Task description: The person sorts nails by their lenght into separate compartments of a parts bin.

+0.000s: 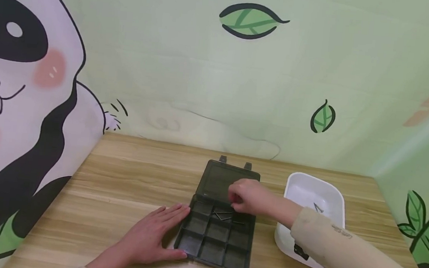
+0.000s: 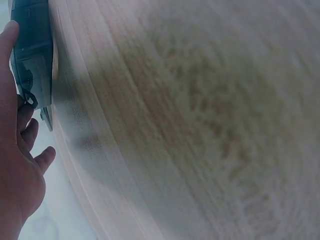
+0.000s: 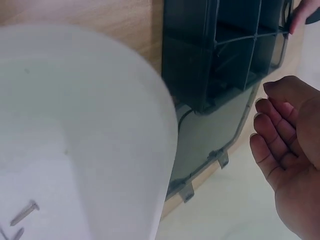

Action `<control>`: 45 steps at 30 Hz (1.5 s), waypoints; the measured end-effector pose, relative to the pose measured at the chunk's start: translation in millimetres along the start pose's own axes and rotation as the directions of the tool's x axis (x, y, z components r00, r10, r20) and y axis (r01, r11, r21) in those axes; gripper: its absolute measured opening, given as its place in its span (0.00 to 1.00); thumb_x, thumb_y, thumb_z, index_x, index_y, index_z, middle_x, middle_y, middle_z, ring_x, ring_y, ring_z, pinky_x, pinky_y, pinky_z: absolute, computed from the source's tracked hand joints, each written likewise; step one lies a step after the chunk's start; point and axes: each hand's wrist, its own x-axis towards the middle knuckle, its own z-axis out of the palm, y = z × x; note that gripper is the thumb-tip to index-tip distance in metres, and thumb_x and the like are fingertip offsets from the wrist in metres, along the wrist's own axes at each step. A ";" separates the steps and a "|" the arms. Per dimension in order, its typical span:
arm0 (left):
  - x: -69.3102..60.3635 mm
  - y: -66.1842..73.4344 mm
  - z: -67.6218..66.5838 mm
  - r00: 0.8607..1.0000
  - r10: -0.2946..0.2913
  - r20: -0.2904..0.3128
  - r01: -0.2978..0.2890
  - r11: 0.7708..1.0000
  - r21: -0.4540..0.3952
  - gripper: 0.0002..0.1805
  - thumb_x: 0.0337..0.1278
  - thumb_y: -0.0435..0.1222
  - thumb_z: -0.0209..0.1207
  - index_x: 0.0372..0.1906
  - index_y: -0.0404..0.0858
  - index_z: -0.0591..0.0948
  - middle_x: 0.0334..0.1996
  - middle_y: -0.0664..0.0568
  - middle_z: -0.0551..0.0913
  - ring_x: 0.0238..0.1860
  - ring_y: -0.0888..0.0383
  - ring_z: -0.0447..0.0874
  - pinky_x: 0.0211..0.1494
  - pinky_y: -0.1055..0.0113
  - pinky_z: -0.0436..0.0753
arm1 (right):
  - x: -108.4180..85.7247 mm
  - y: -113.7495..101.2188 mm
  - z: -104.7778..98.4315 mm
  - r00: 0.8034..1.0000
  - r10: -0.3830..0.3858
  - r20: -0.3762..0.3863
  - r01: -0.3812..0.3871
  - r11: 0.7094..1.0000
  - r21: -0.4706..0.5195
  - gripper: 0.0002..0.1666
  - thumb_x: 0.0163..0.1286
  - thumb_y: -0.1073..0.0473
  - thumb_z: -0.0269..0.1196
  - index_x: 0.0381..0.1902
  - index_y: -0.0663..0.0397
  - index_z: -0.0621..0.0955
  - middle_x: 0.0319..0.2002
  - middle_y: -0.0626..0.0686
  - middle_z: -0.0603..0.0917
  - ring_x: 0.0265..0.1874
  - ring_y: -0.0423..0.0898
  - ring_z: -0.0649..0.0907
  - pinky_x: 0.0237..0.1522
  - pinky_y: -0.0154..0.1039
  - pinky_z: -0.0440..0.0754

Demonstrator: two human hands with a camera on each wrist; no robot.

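A dark compartment box (image 1: 212, 251) lies with its lid (image 1: 215, 179) folded back. Small metal screws (image 1: 223, 216) lie in its back middle compartment, and another (image 1: 238, 222) in the one to the right. My left hand (image 1: 150, 233) rests along the box's left side, fingers extended, thumb at the front corner; the left wrist view shows this hand (image 2: 20, 170) beside the box (image 2: 34, 50). Over the back right part hovers my right hand (image 1: 249, 196), its fingers bent. In the right wrist view this hand (image 3: 295, 150) has loosely curled fingers and nothing visible between them.
To the right of the box stands a white tray (image 1: 294, 187) with a few screws (image 1: 318, 208) inside, partly covered by my right forearm. One screw (image 3: 25, 214) shows in the right wrist view. Behind the wooden table (image 1: 137, 165) hangs a printed cloth (image 1: 167, 60).
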 end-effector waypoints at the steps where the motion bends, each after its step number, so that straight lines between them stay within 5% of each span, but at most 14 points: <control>1: 0.0 -0.1 0.0 1.000 0.001 0.001 -0.001 1.000 0.003 0.58 0.60 0.77 0.57 0.83 0.41 0.66 0.81 0.51 0.69 0.81 0.50 0.65 0.81 0.43 0.69 | -2.3 1.3 -1.4 1.000 0.003 -0.006 -0.003 1.000 0.012 0.08 0.65 0.64 0.75 0.32 0.50 0.84 0.31 0.43 0.84 0.33 0.40 0.82 0.38 0.35 0.85; 12: 0.2 -2.2 0.4 1.000 0.010 -0.007 -0.010 1.000 0.010 0.58 0.61 0.76 0.57 0.83 0.40 0.66 0.81 0.50 0.69 0.81 0.50 0.66 0.81 0.43 0.69 | -29.9 12.3 -30.7 0.997 0.067 -0.031 -0.063 0.994 0.093 0.06 0.67 0.64 0.74 0.39 0.53 0.86 0.38 0.47 0.86 0.38 0.42 0.85 0.43 0.40 0.89; 24: 0.2 -3.1 -0.3 1.000 0.016 -0.017 -0.016 0.999 0.035 0.58 0.60 0.77 0.56 0.83 0.39 0.66 0.80 0.49 0.69 0.80 0.48 0.67 0.80 0.44 0.69 | -68.7 32.9 -58.0 0.986 0.138 -0.097 -0.131 0.989 0.075 0.10 0.65 0.64 0.75 0.43 0.54 0.87 0.40 0.47 0.87 0.42 0.47 0.87 0.47 0.48 0.90; 45: -1.7 -3.9 -1.1 0.999 0.021 -0.026 -0.020 0.999 0.028 0.57 0.61 0.76 0.58 0.82 0.40 0.67 0.80 0.50 0.71 0.80 0.50 0.67 0.80 0.45 0.71 | -121.0 58.0 -49.5 0.959 0.257 -0.116 -0.253 0.966 0.047 0.16 0.64 0.61 0.77 0.48 0.57 0.87 0.43 0.49 0.88 0.45 0.50 0.87 0.49 0.52 0.90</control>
